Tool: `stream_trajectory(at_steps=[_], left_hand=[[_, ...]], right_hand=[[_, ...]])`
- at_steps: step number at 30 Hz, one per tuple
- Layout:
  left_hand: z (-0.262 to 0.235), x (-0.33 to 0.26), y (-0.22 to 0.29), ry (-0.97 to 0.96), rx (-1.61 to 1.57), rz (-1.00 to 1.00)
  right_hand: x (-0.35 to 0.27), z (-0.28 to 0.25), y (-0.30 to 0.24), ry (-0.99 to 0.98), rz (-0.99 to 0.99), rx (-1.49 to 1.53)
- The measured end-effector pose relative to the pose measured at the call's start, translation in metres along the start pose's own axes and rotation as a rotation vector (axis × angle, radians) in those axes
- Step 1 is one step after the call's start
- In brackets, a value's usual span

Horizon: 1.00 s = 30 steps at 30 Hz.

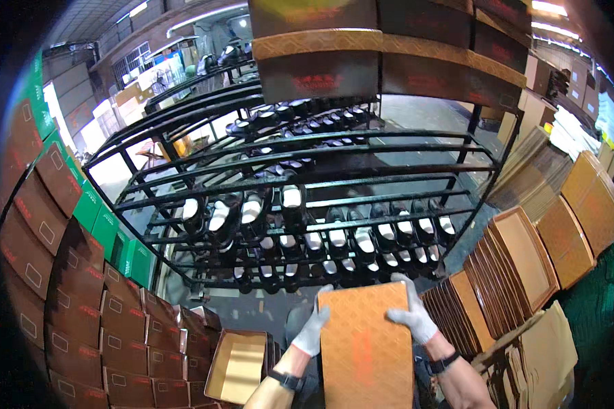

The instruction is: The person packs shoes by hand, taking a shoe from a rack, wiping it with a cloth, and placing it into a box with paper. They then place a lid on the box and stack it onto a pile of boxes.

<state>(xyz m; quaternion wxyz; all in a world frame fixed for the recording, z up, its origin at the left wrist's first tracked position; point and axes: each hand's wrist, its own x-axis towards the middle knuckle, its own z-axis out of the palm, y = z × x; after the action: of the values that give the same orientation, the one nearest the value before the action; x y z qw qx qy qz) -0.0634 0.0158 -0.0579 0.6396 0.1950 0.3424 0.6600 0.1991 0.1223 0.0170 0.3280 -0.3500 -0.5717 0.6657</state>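
Observation:
Between my two gloved hands is a shoebox with an orange-brown patterned lid and red print. Its lid faces up toward me; what lies under it is hidden. My left hand grips the left edge near the far corner, thumb on the side. Across from it, my right hand holds the right edge, its thumb over the lid. Both gloves are pale grey-white. An open, tan-lined shoebox bottom stands to the left of my left forearm.
A black metal rack ahead carries rows of dark shoes with white insides. Large dark cartons sit on top. Brown shoeboxes are piled at left, with green boxes behind. Nested box trays and lids line the right.

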Motion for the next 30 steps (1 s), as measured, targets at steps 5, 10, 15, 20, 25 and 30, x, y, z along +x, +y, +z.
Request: stream_trajectory(at_steps=[5, 10, 15, 20, 25, 30], left_hand=[[0.009, -0.017, 0.004, -0.151, 0.198, 0.103], [-0.057, 0.009, 0.000, 0.146, 0.770, 0.225], [-0.107, -0.039, 0.020, 0.593, 1.390, 0.418], [-0.200, -0.103, 0.005, 0.341, 2.105, -0.395], [-0.154, -0.109, 0.064, 0.296, 1.794, -0.939], [-0.040, -0.157, 0.105, 0.131, 1.843, 0.133]], right_hand=[[-0.024, -0.007, 0.003, 0.130, -0.130, -0.169], [-0.012, -0.001, 0.048, 0.080, -0.192, -0.395], [-0.120, -0.076, -0.033, 0.411, 0.089, -0.811], [-0.289, -0.229, -0.059, 0.970, 0.412, -1.537], [-0.341, -0.290, -0.042, 0.660, 0.680, -1.350], [-0.353, -0.294, -0.064, 0.917, 0.560, -0.732]])
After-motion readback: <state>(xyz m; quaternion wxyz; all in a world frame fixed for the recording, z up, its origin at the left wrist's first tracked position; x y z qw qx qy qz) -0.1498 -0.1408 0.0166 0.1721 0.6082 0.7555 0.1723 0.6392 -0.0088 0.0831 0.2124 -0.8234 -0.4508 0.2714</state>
